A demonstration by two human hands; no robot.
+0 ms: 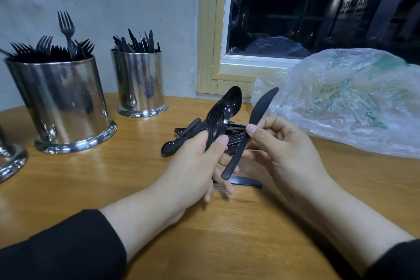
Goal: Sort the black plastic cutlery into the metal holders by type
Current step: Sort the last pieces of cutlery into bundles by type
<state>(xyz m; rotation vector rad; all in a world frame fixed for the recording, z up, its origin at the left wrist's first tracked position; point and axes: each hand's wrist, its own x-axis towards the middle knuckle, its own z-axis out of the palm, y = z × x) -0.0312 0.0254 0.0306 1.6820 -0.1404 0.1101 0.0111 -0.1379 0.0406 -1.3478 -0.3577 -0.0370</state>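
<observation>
My left hand [195, 163] grips a black plastic fork [216, 118] and a black spoon [233, 100] together, their heads pointing up. My right hand [281, 150] pinches a black knife [254, 127] near its middle, blade up and to the right. Behind both hands lies a pile of loose black cutlery [186, 134] on the wooden table [113, 177]. Another black piece [246, 182] lies flat under my hands. At the left, a large metal holder [61, 102] is full of forks. A smaller metal holder [138, 82] behind it contains knives.
A crumpled clear plastic bag [345, 100] lies at the right beside the window frame [209, 29]. The base of a third metal holder [11, 161] shows at the left edge. The wall stands close behind the holders.
</observation>
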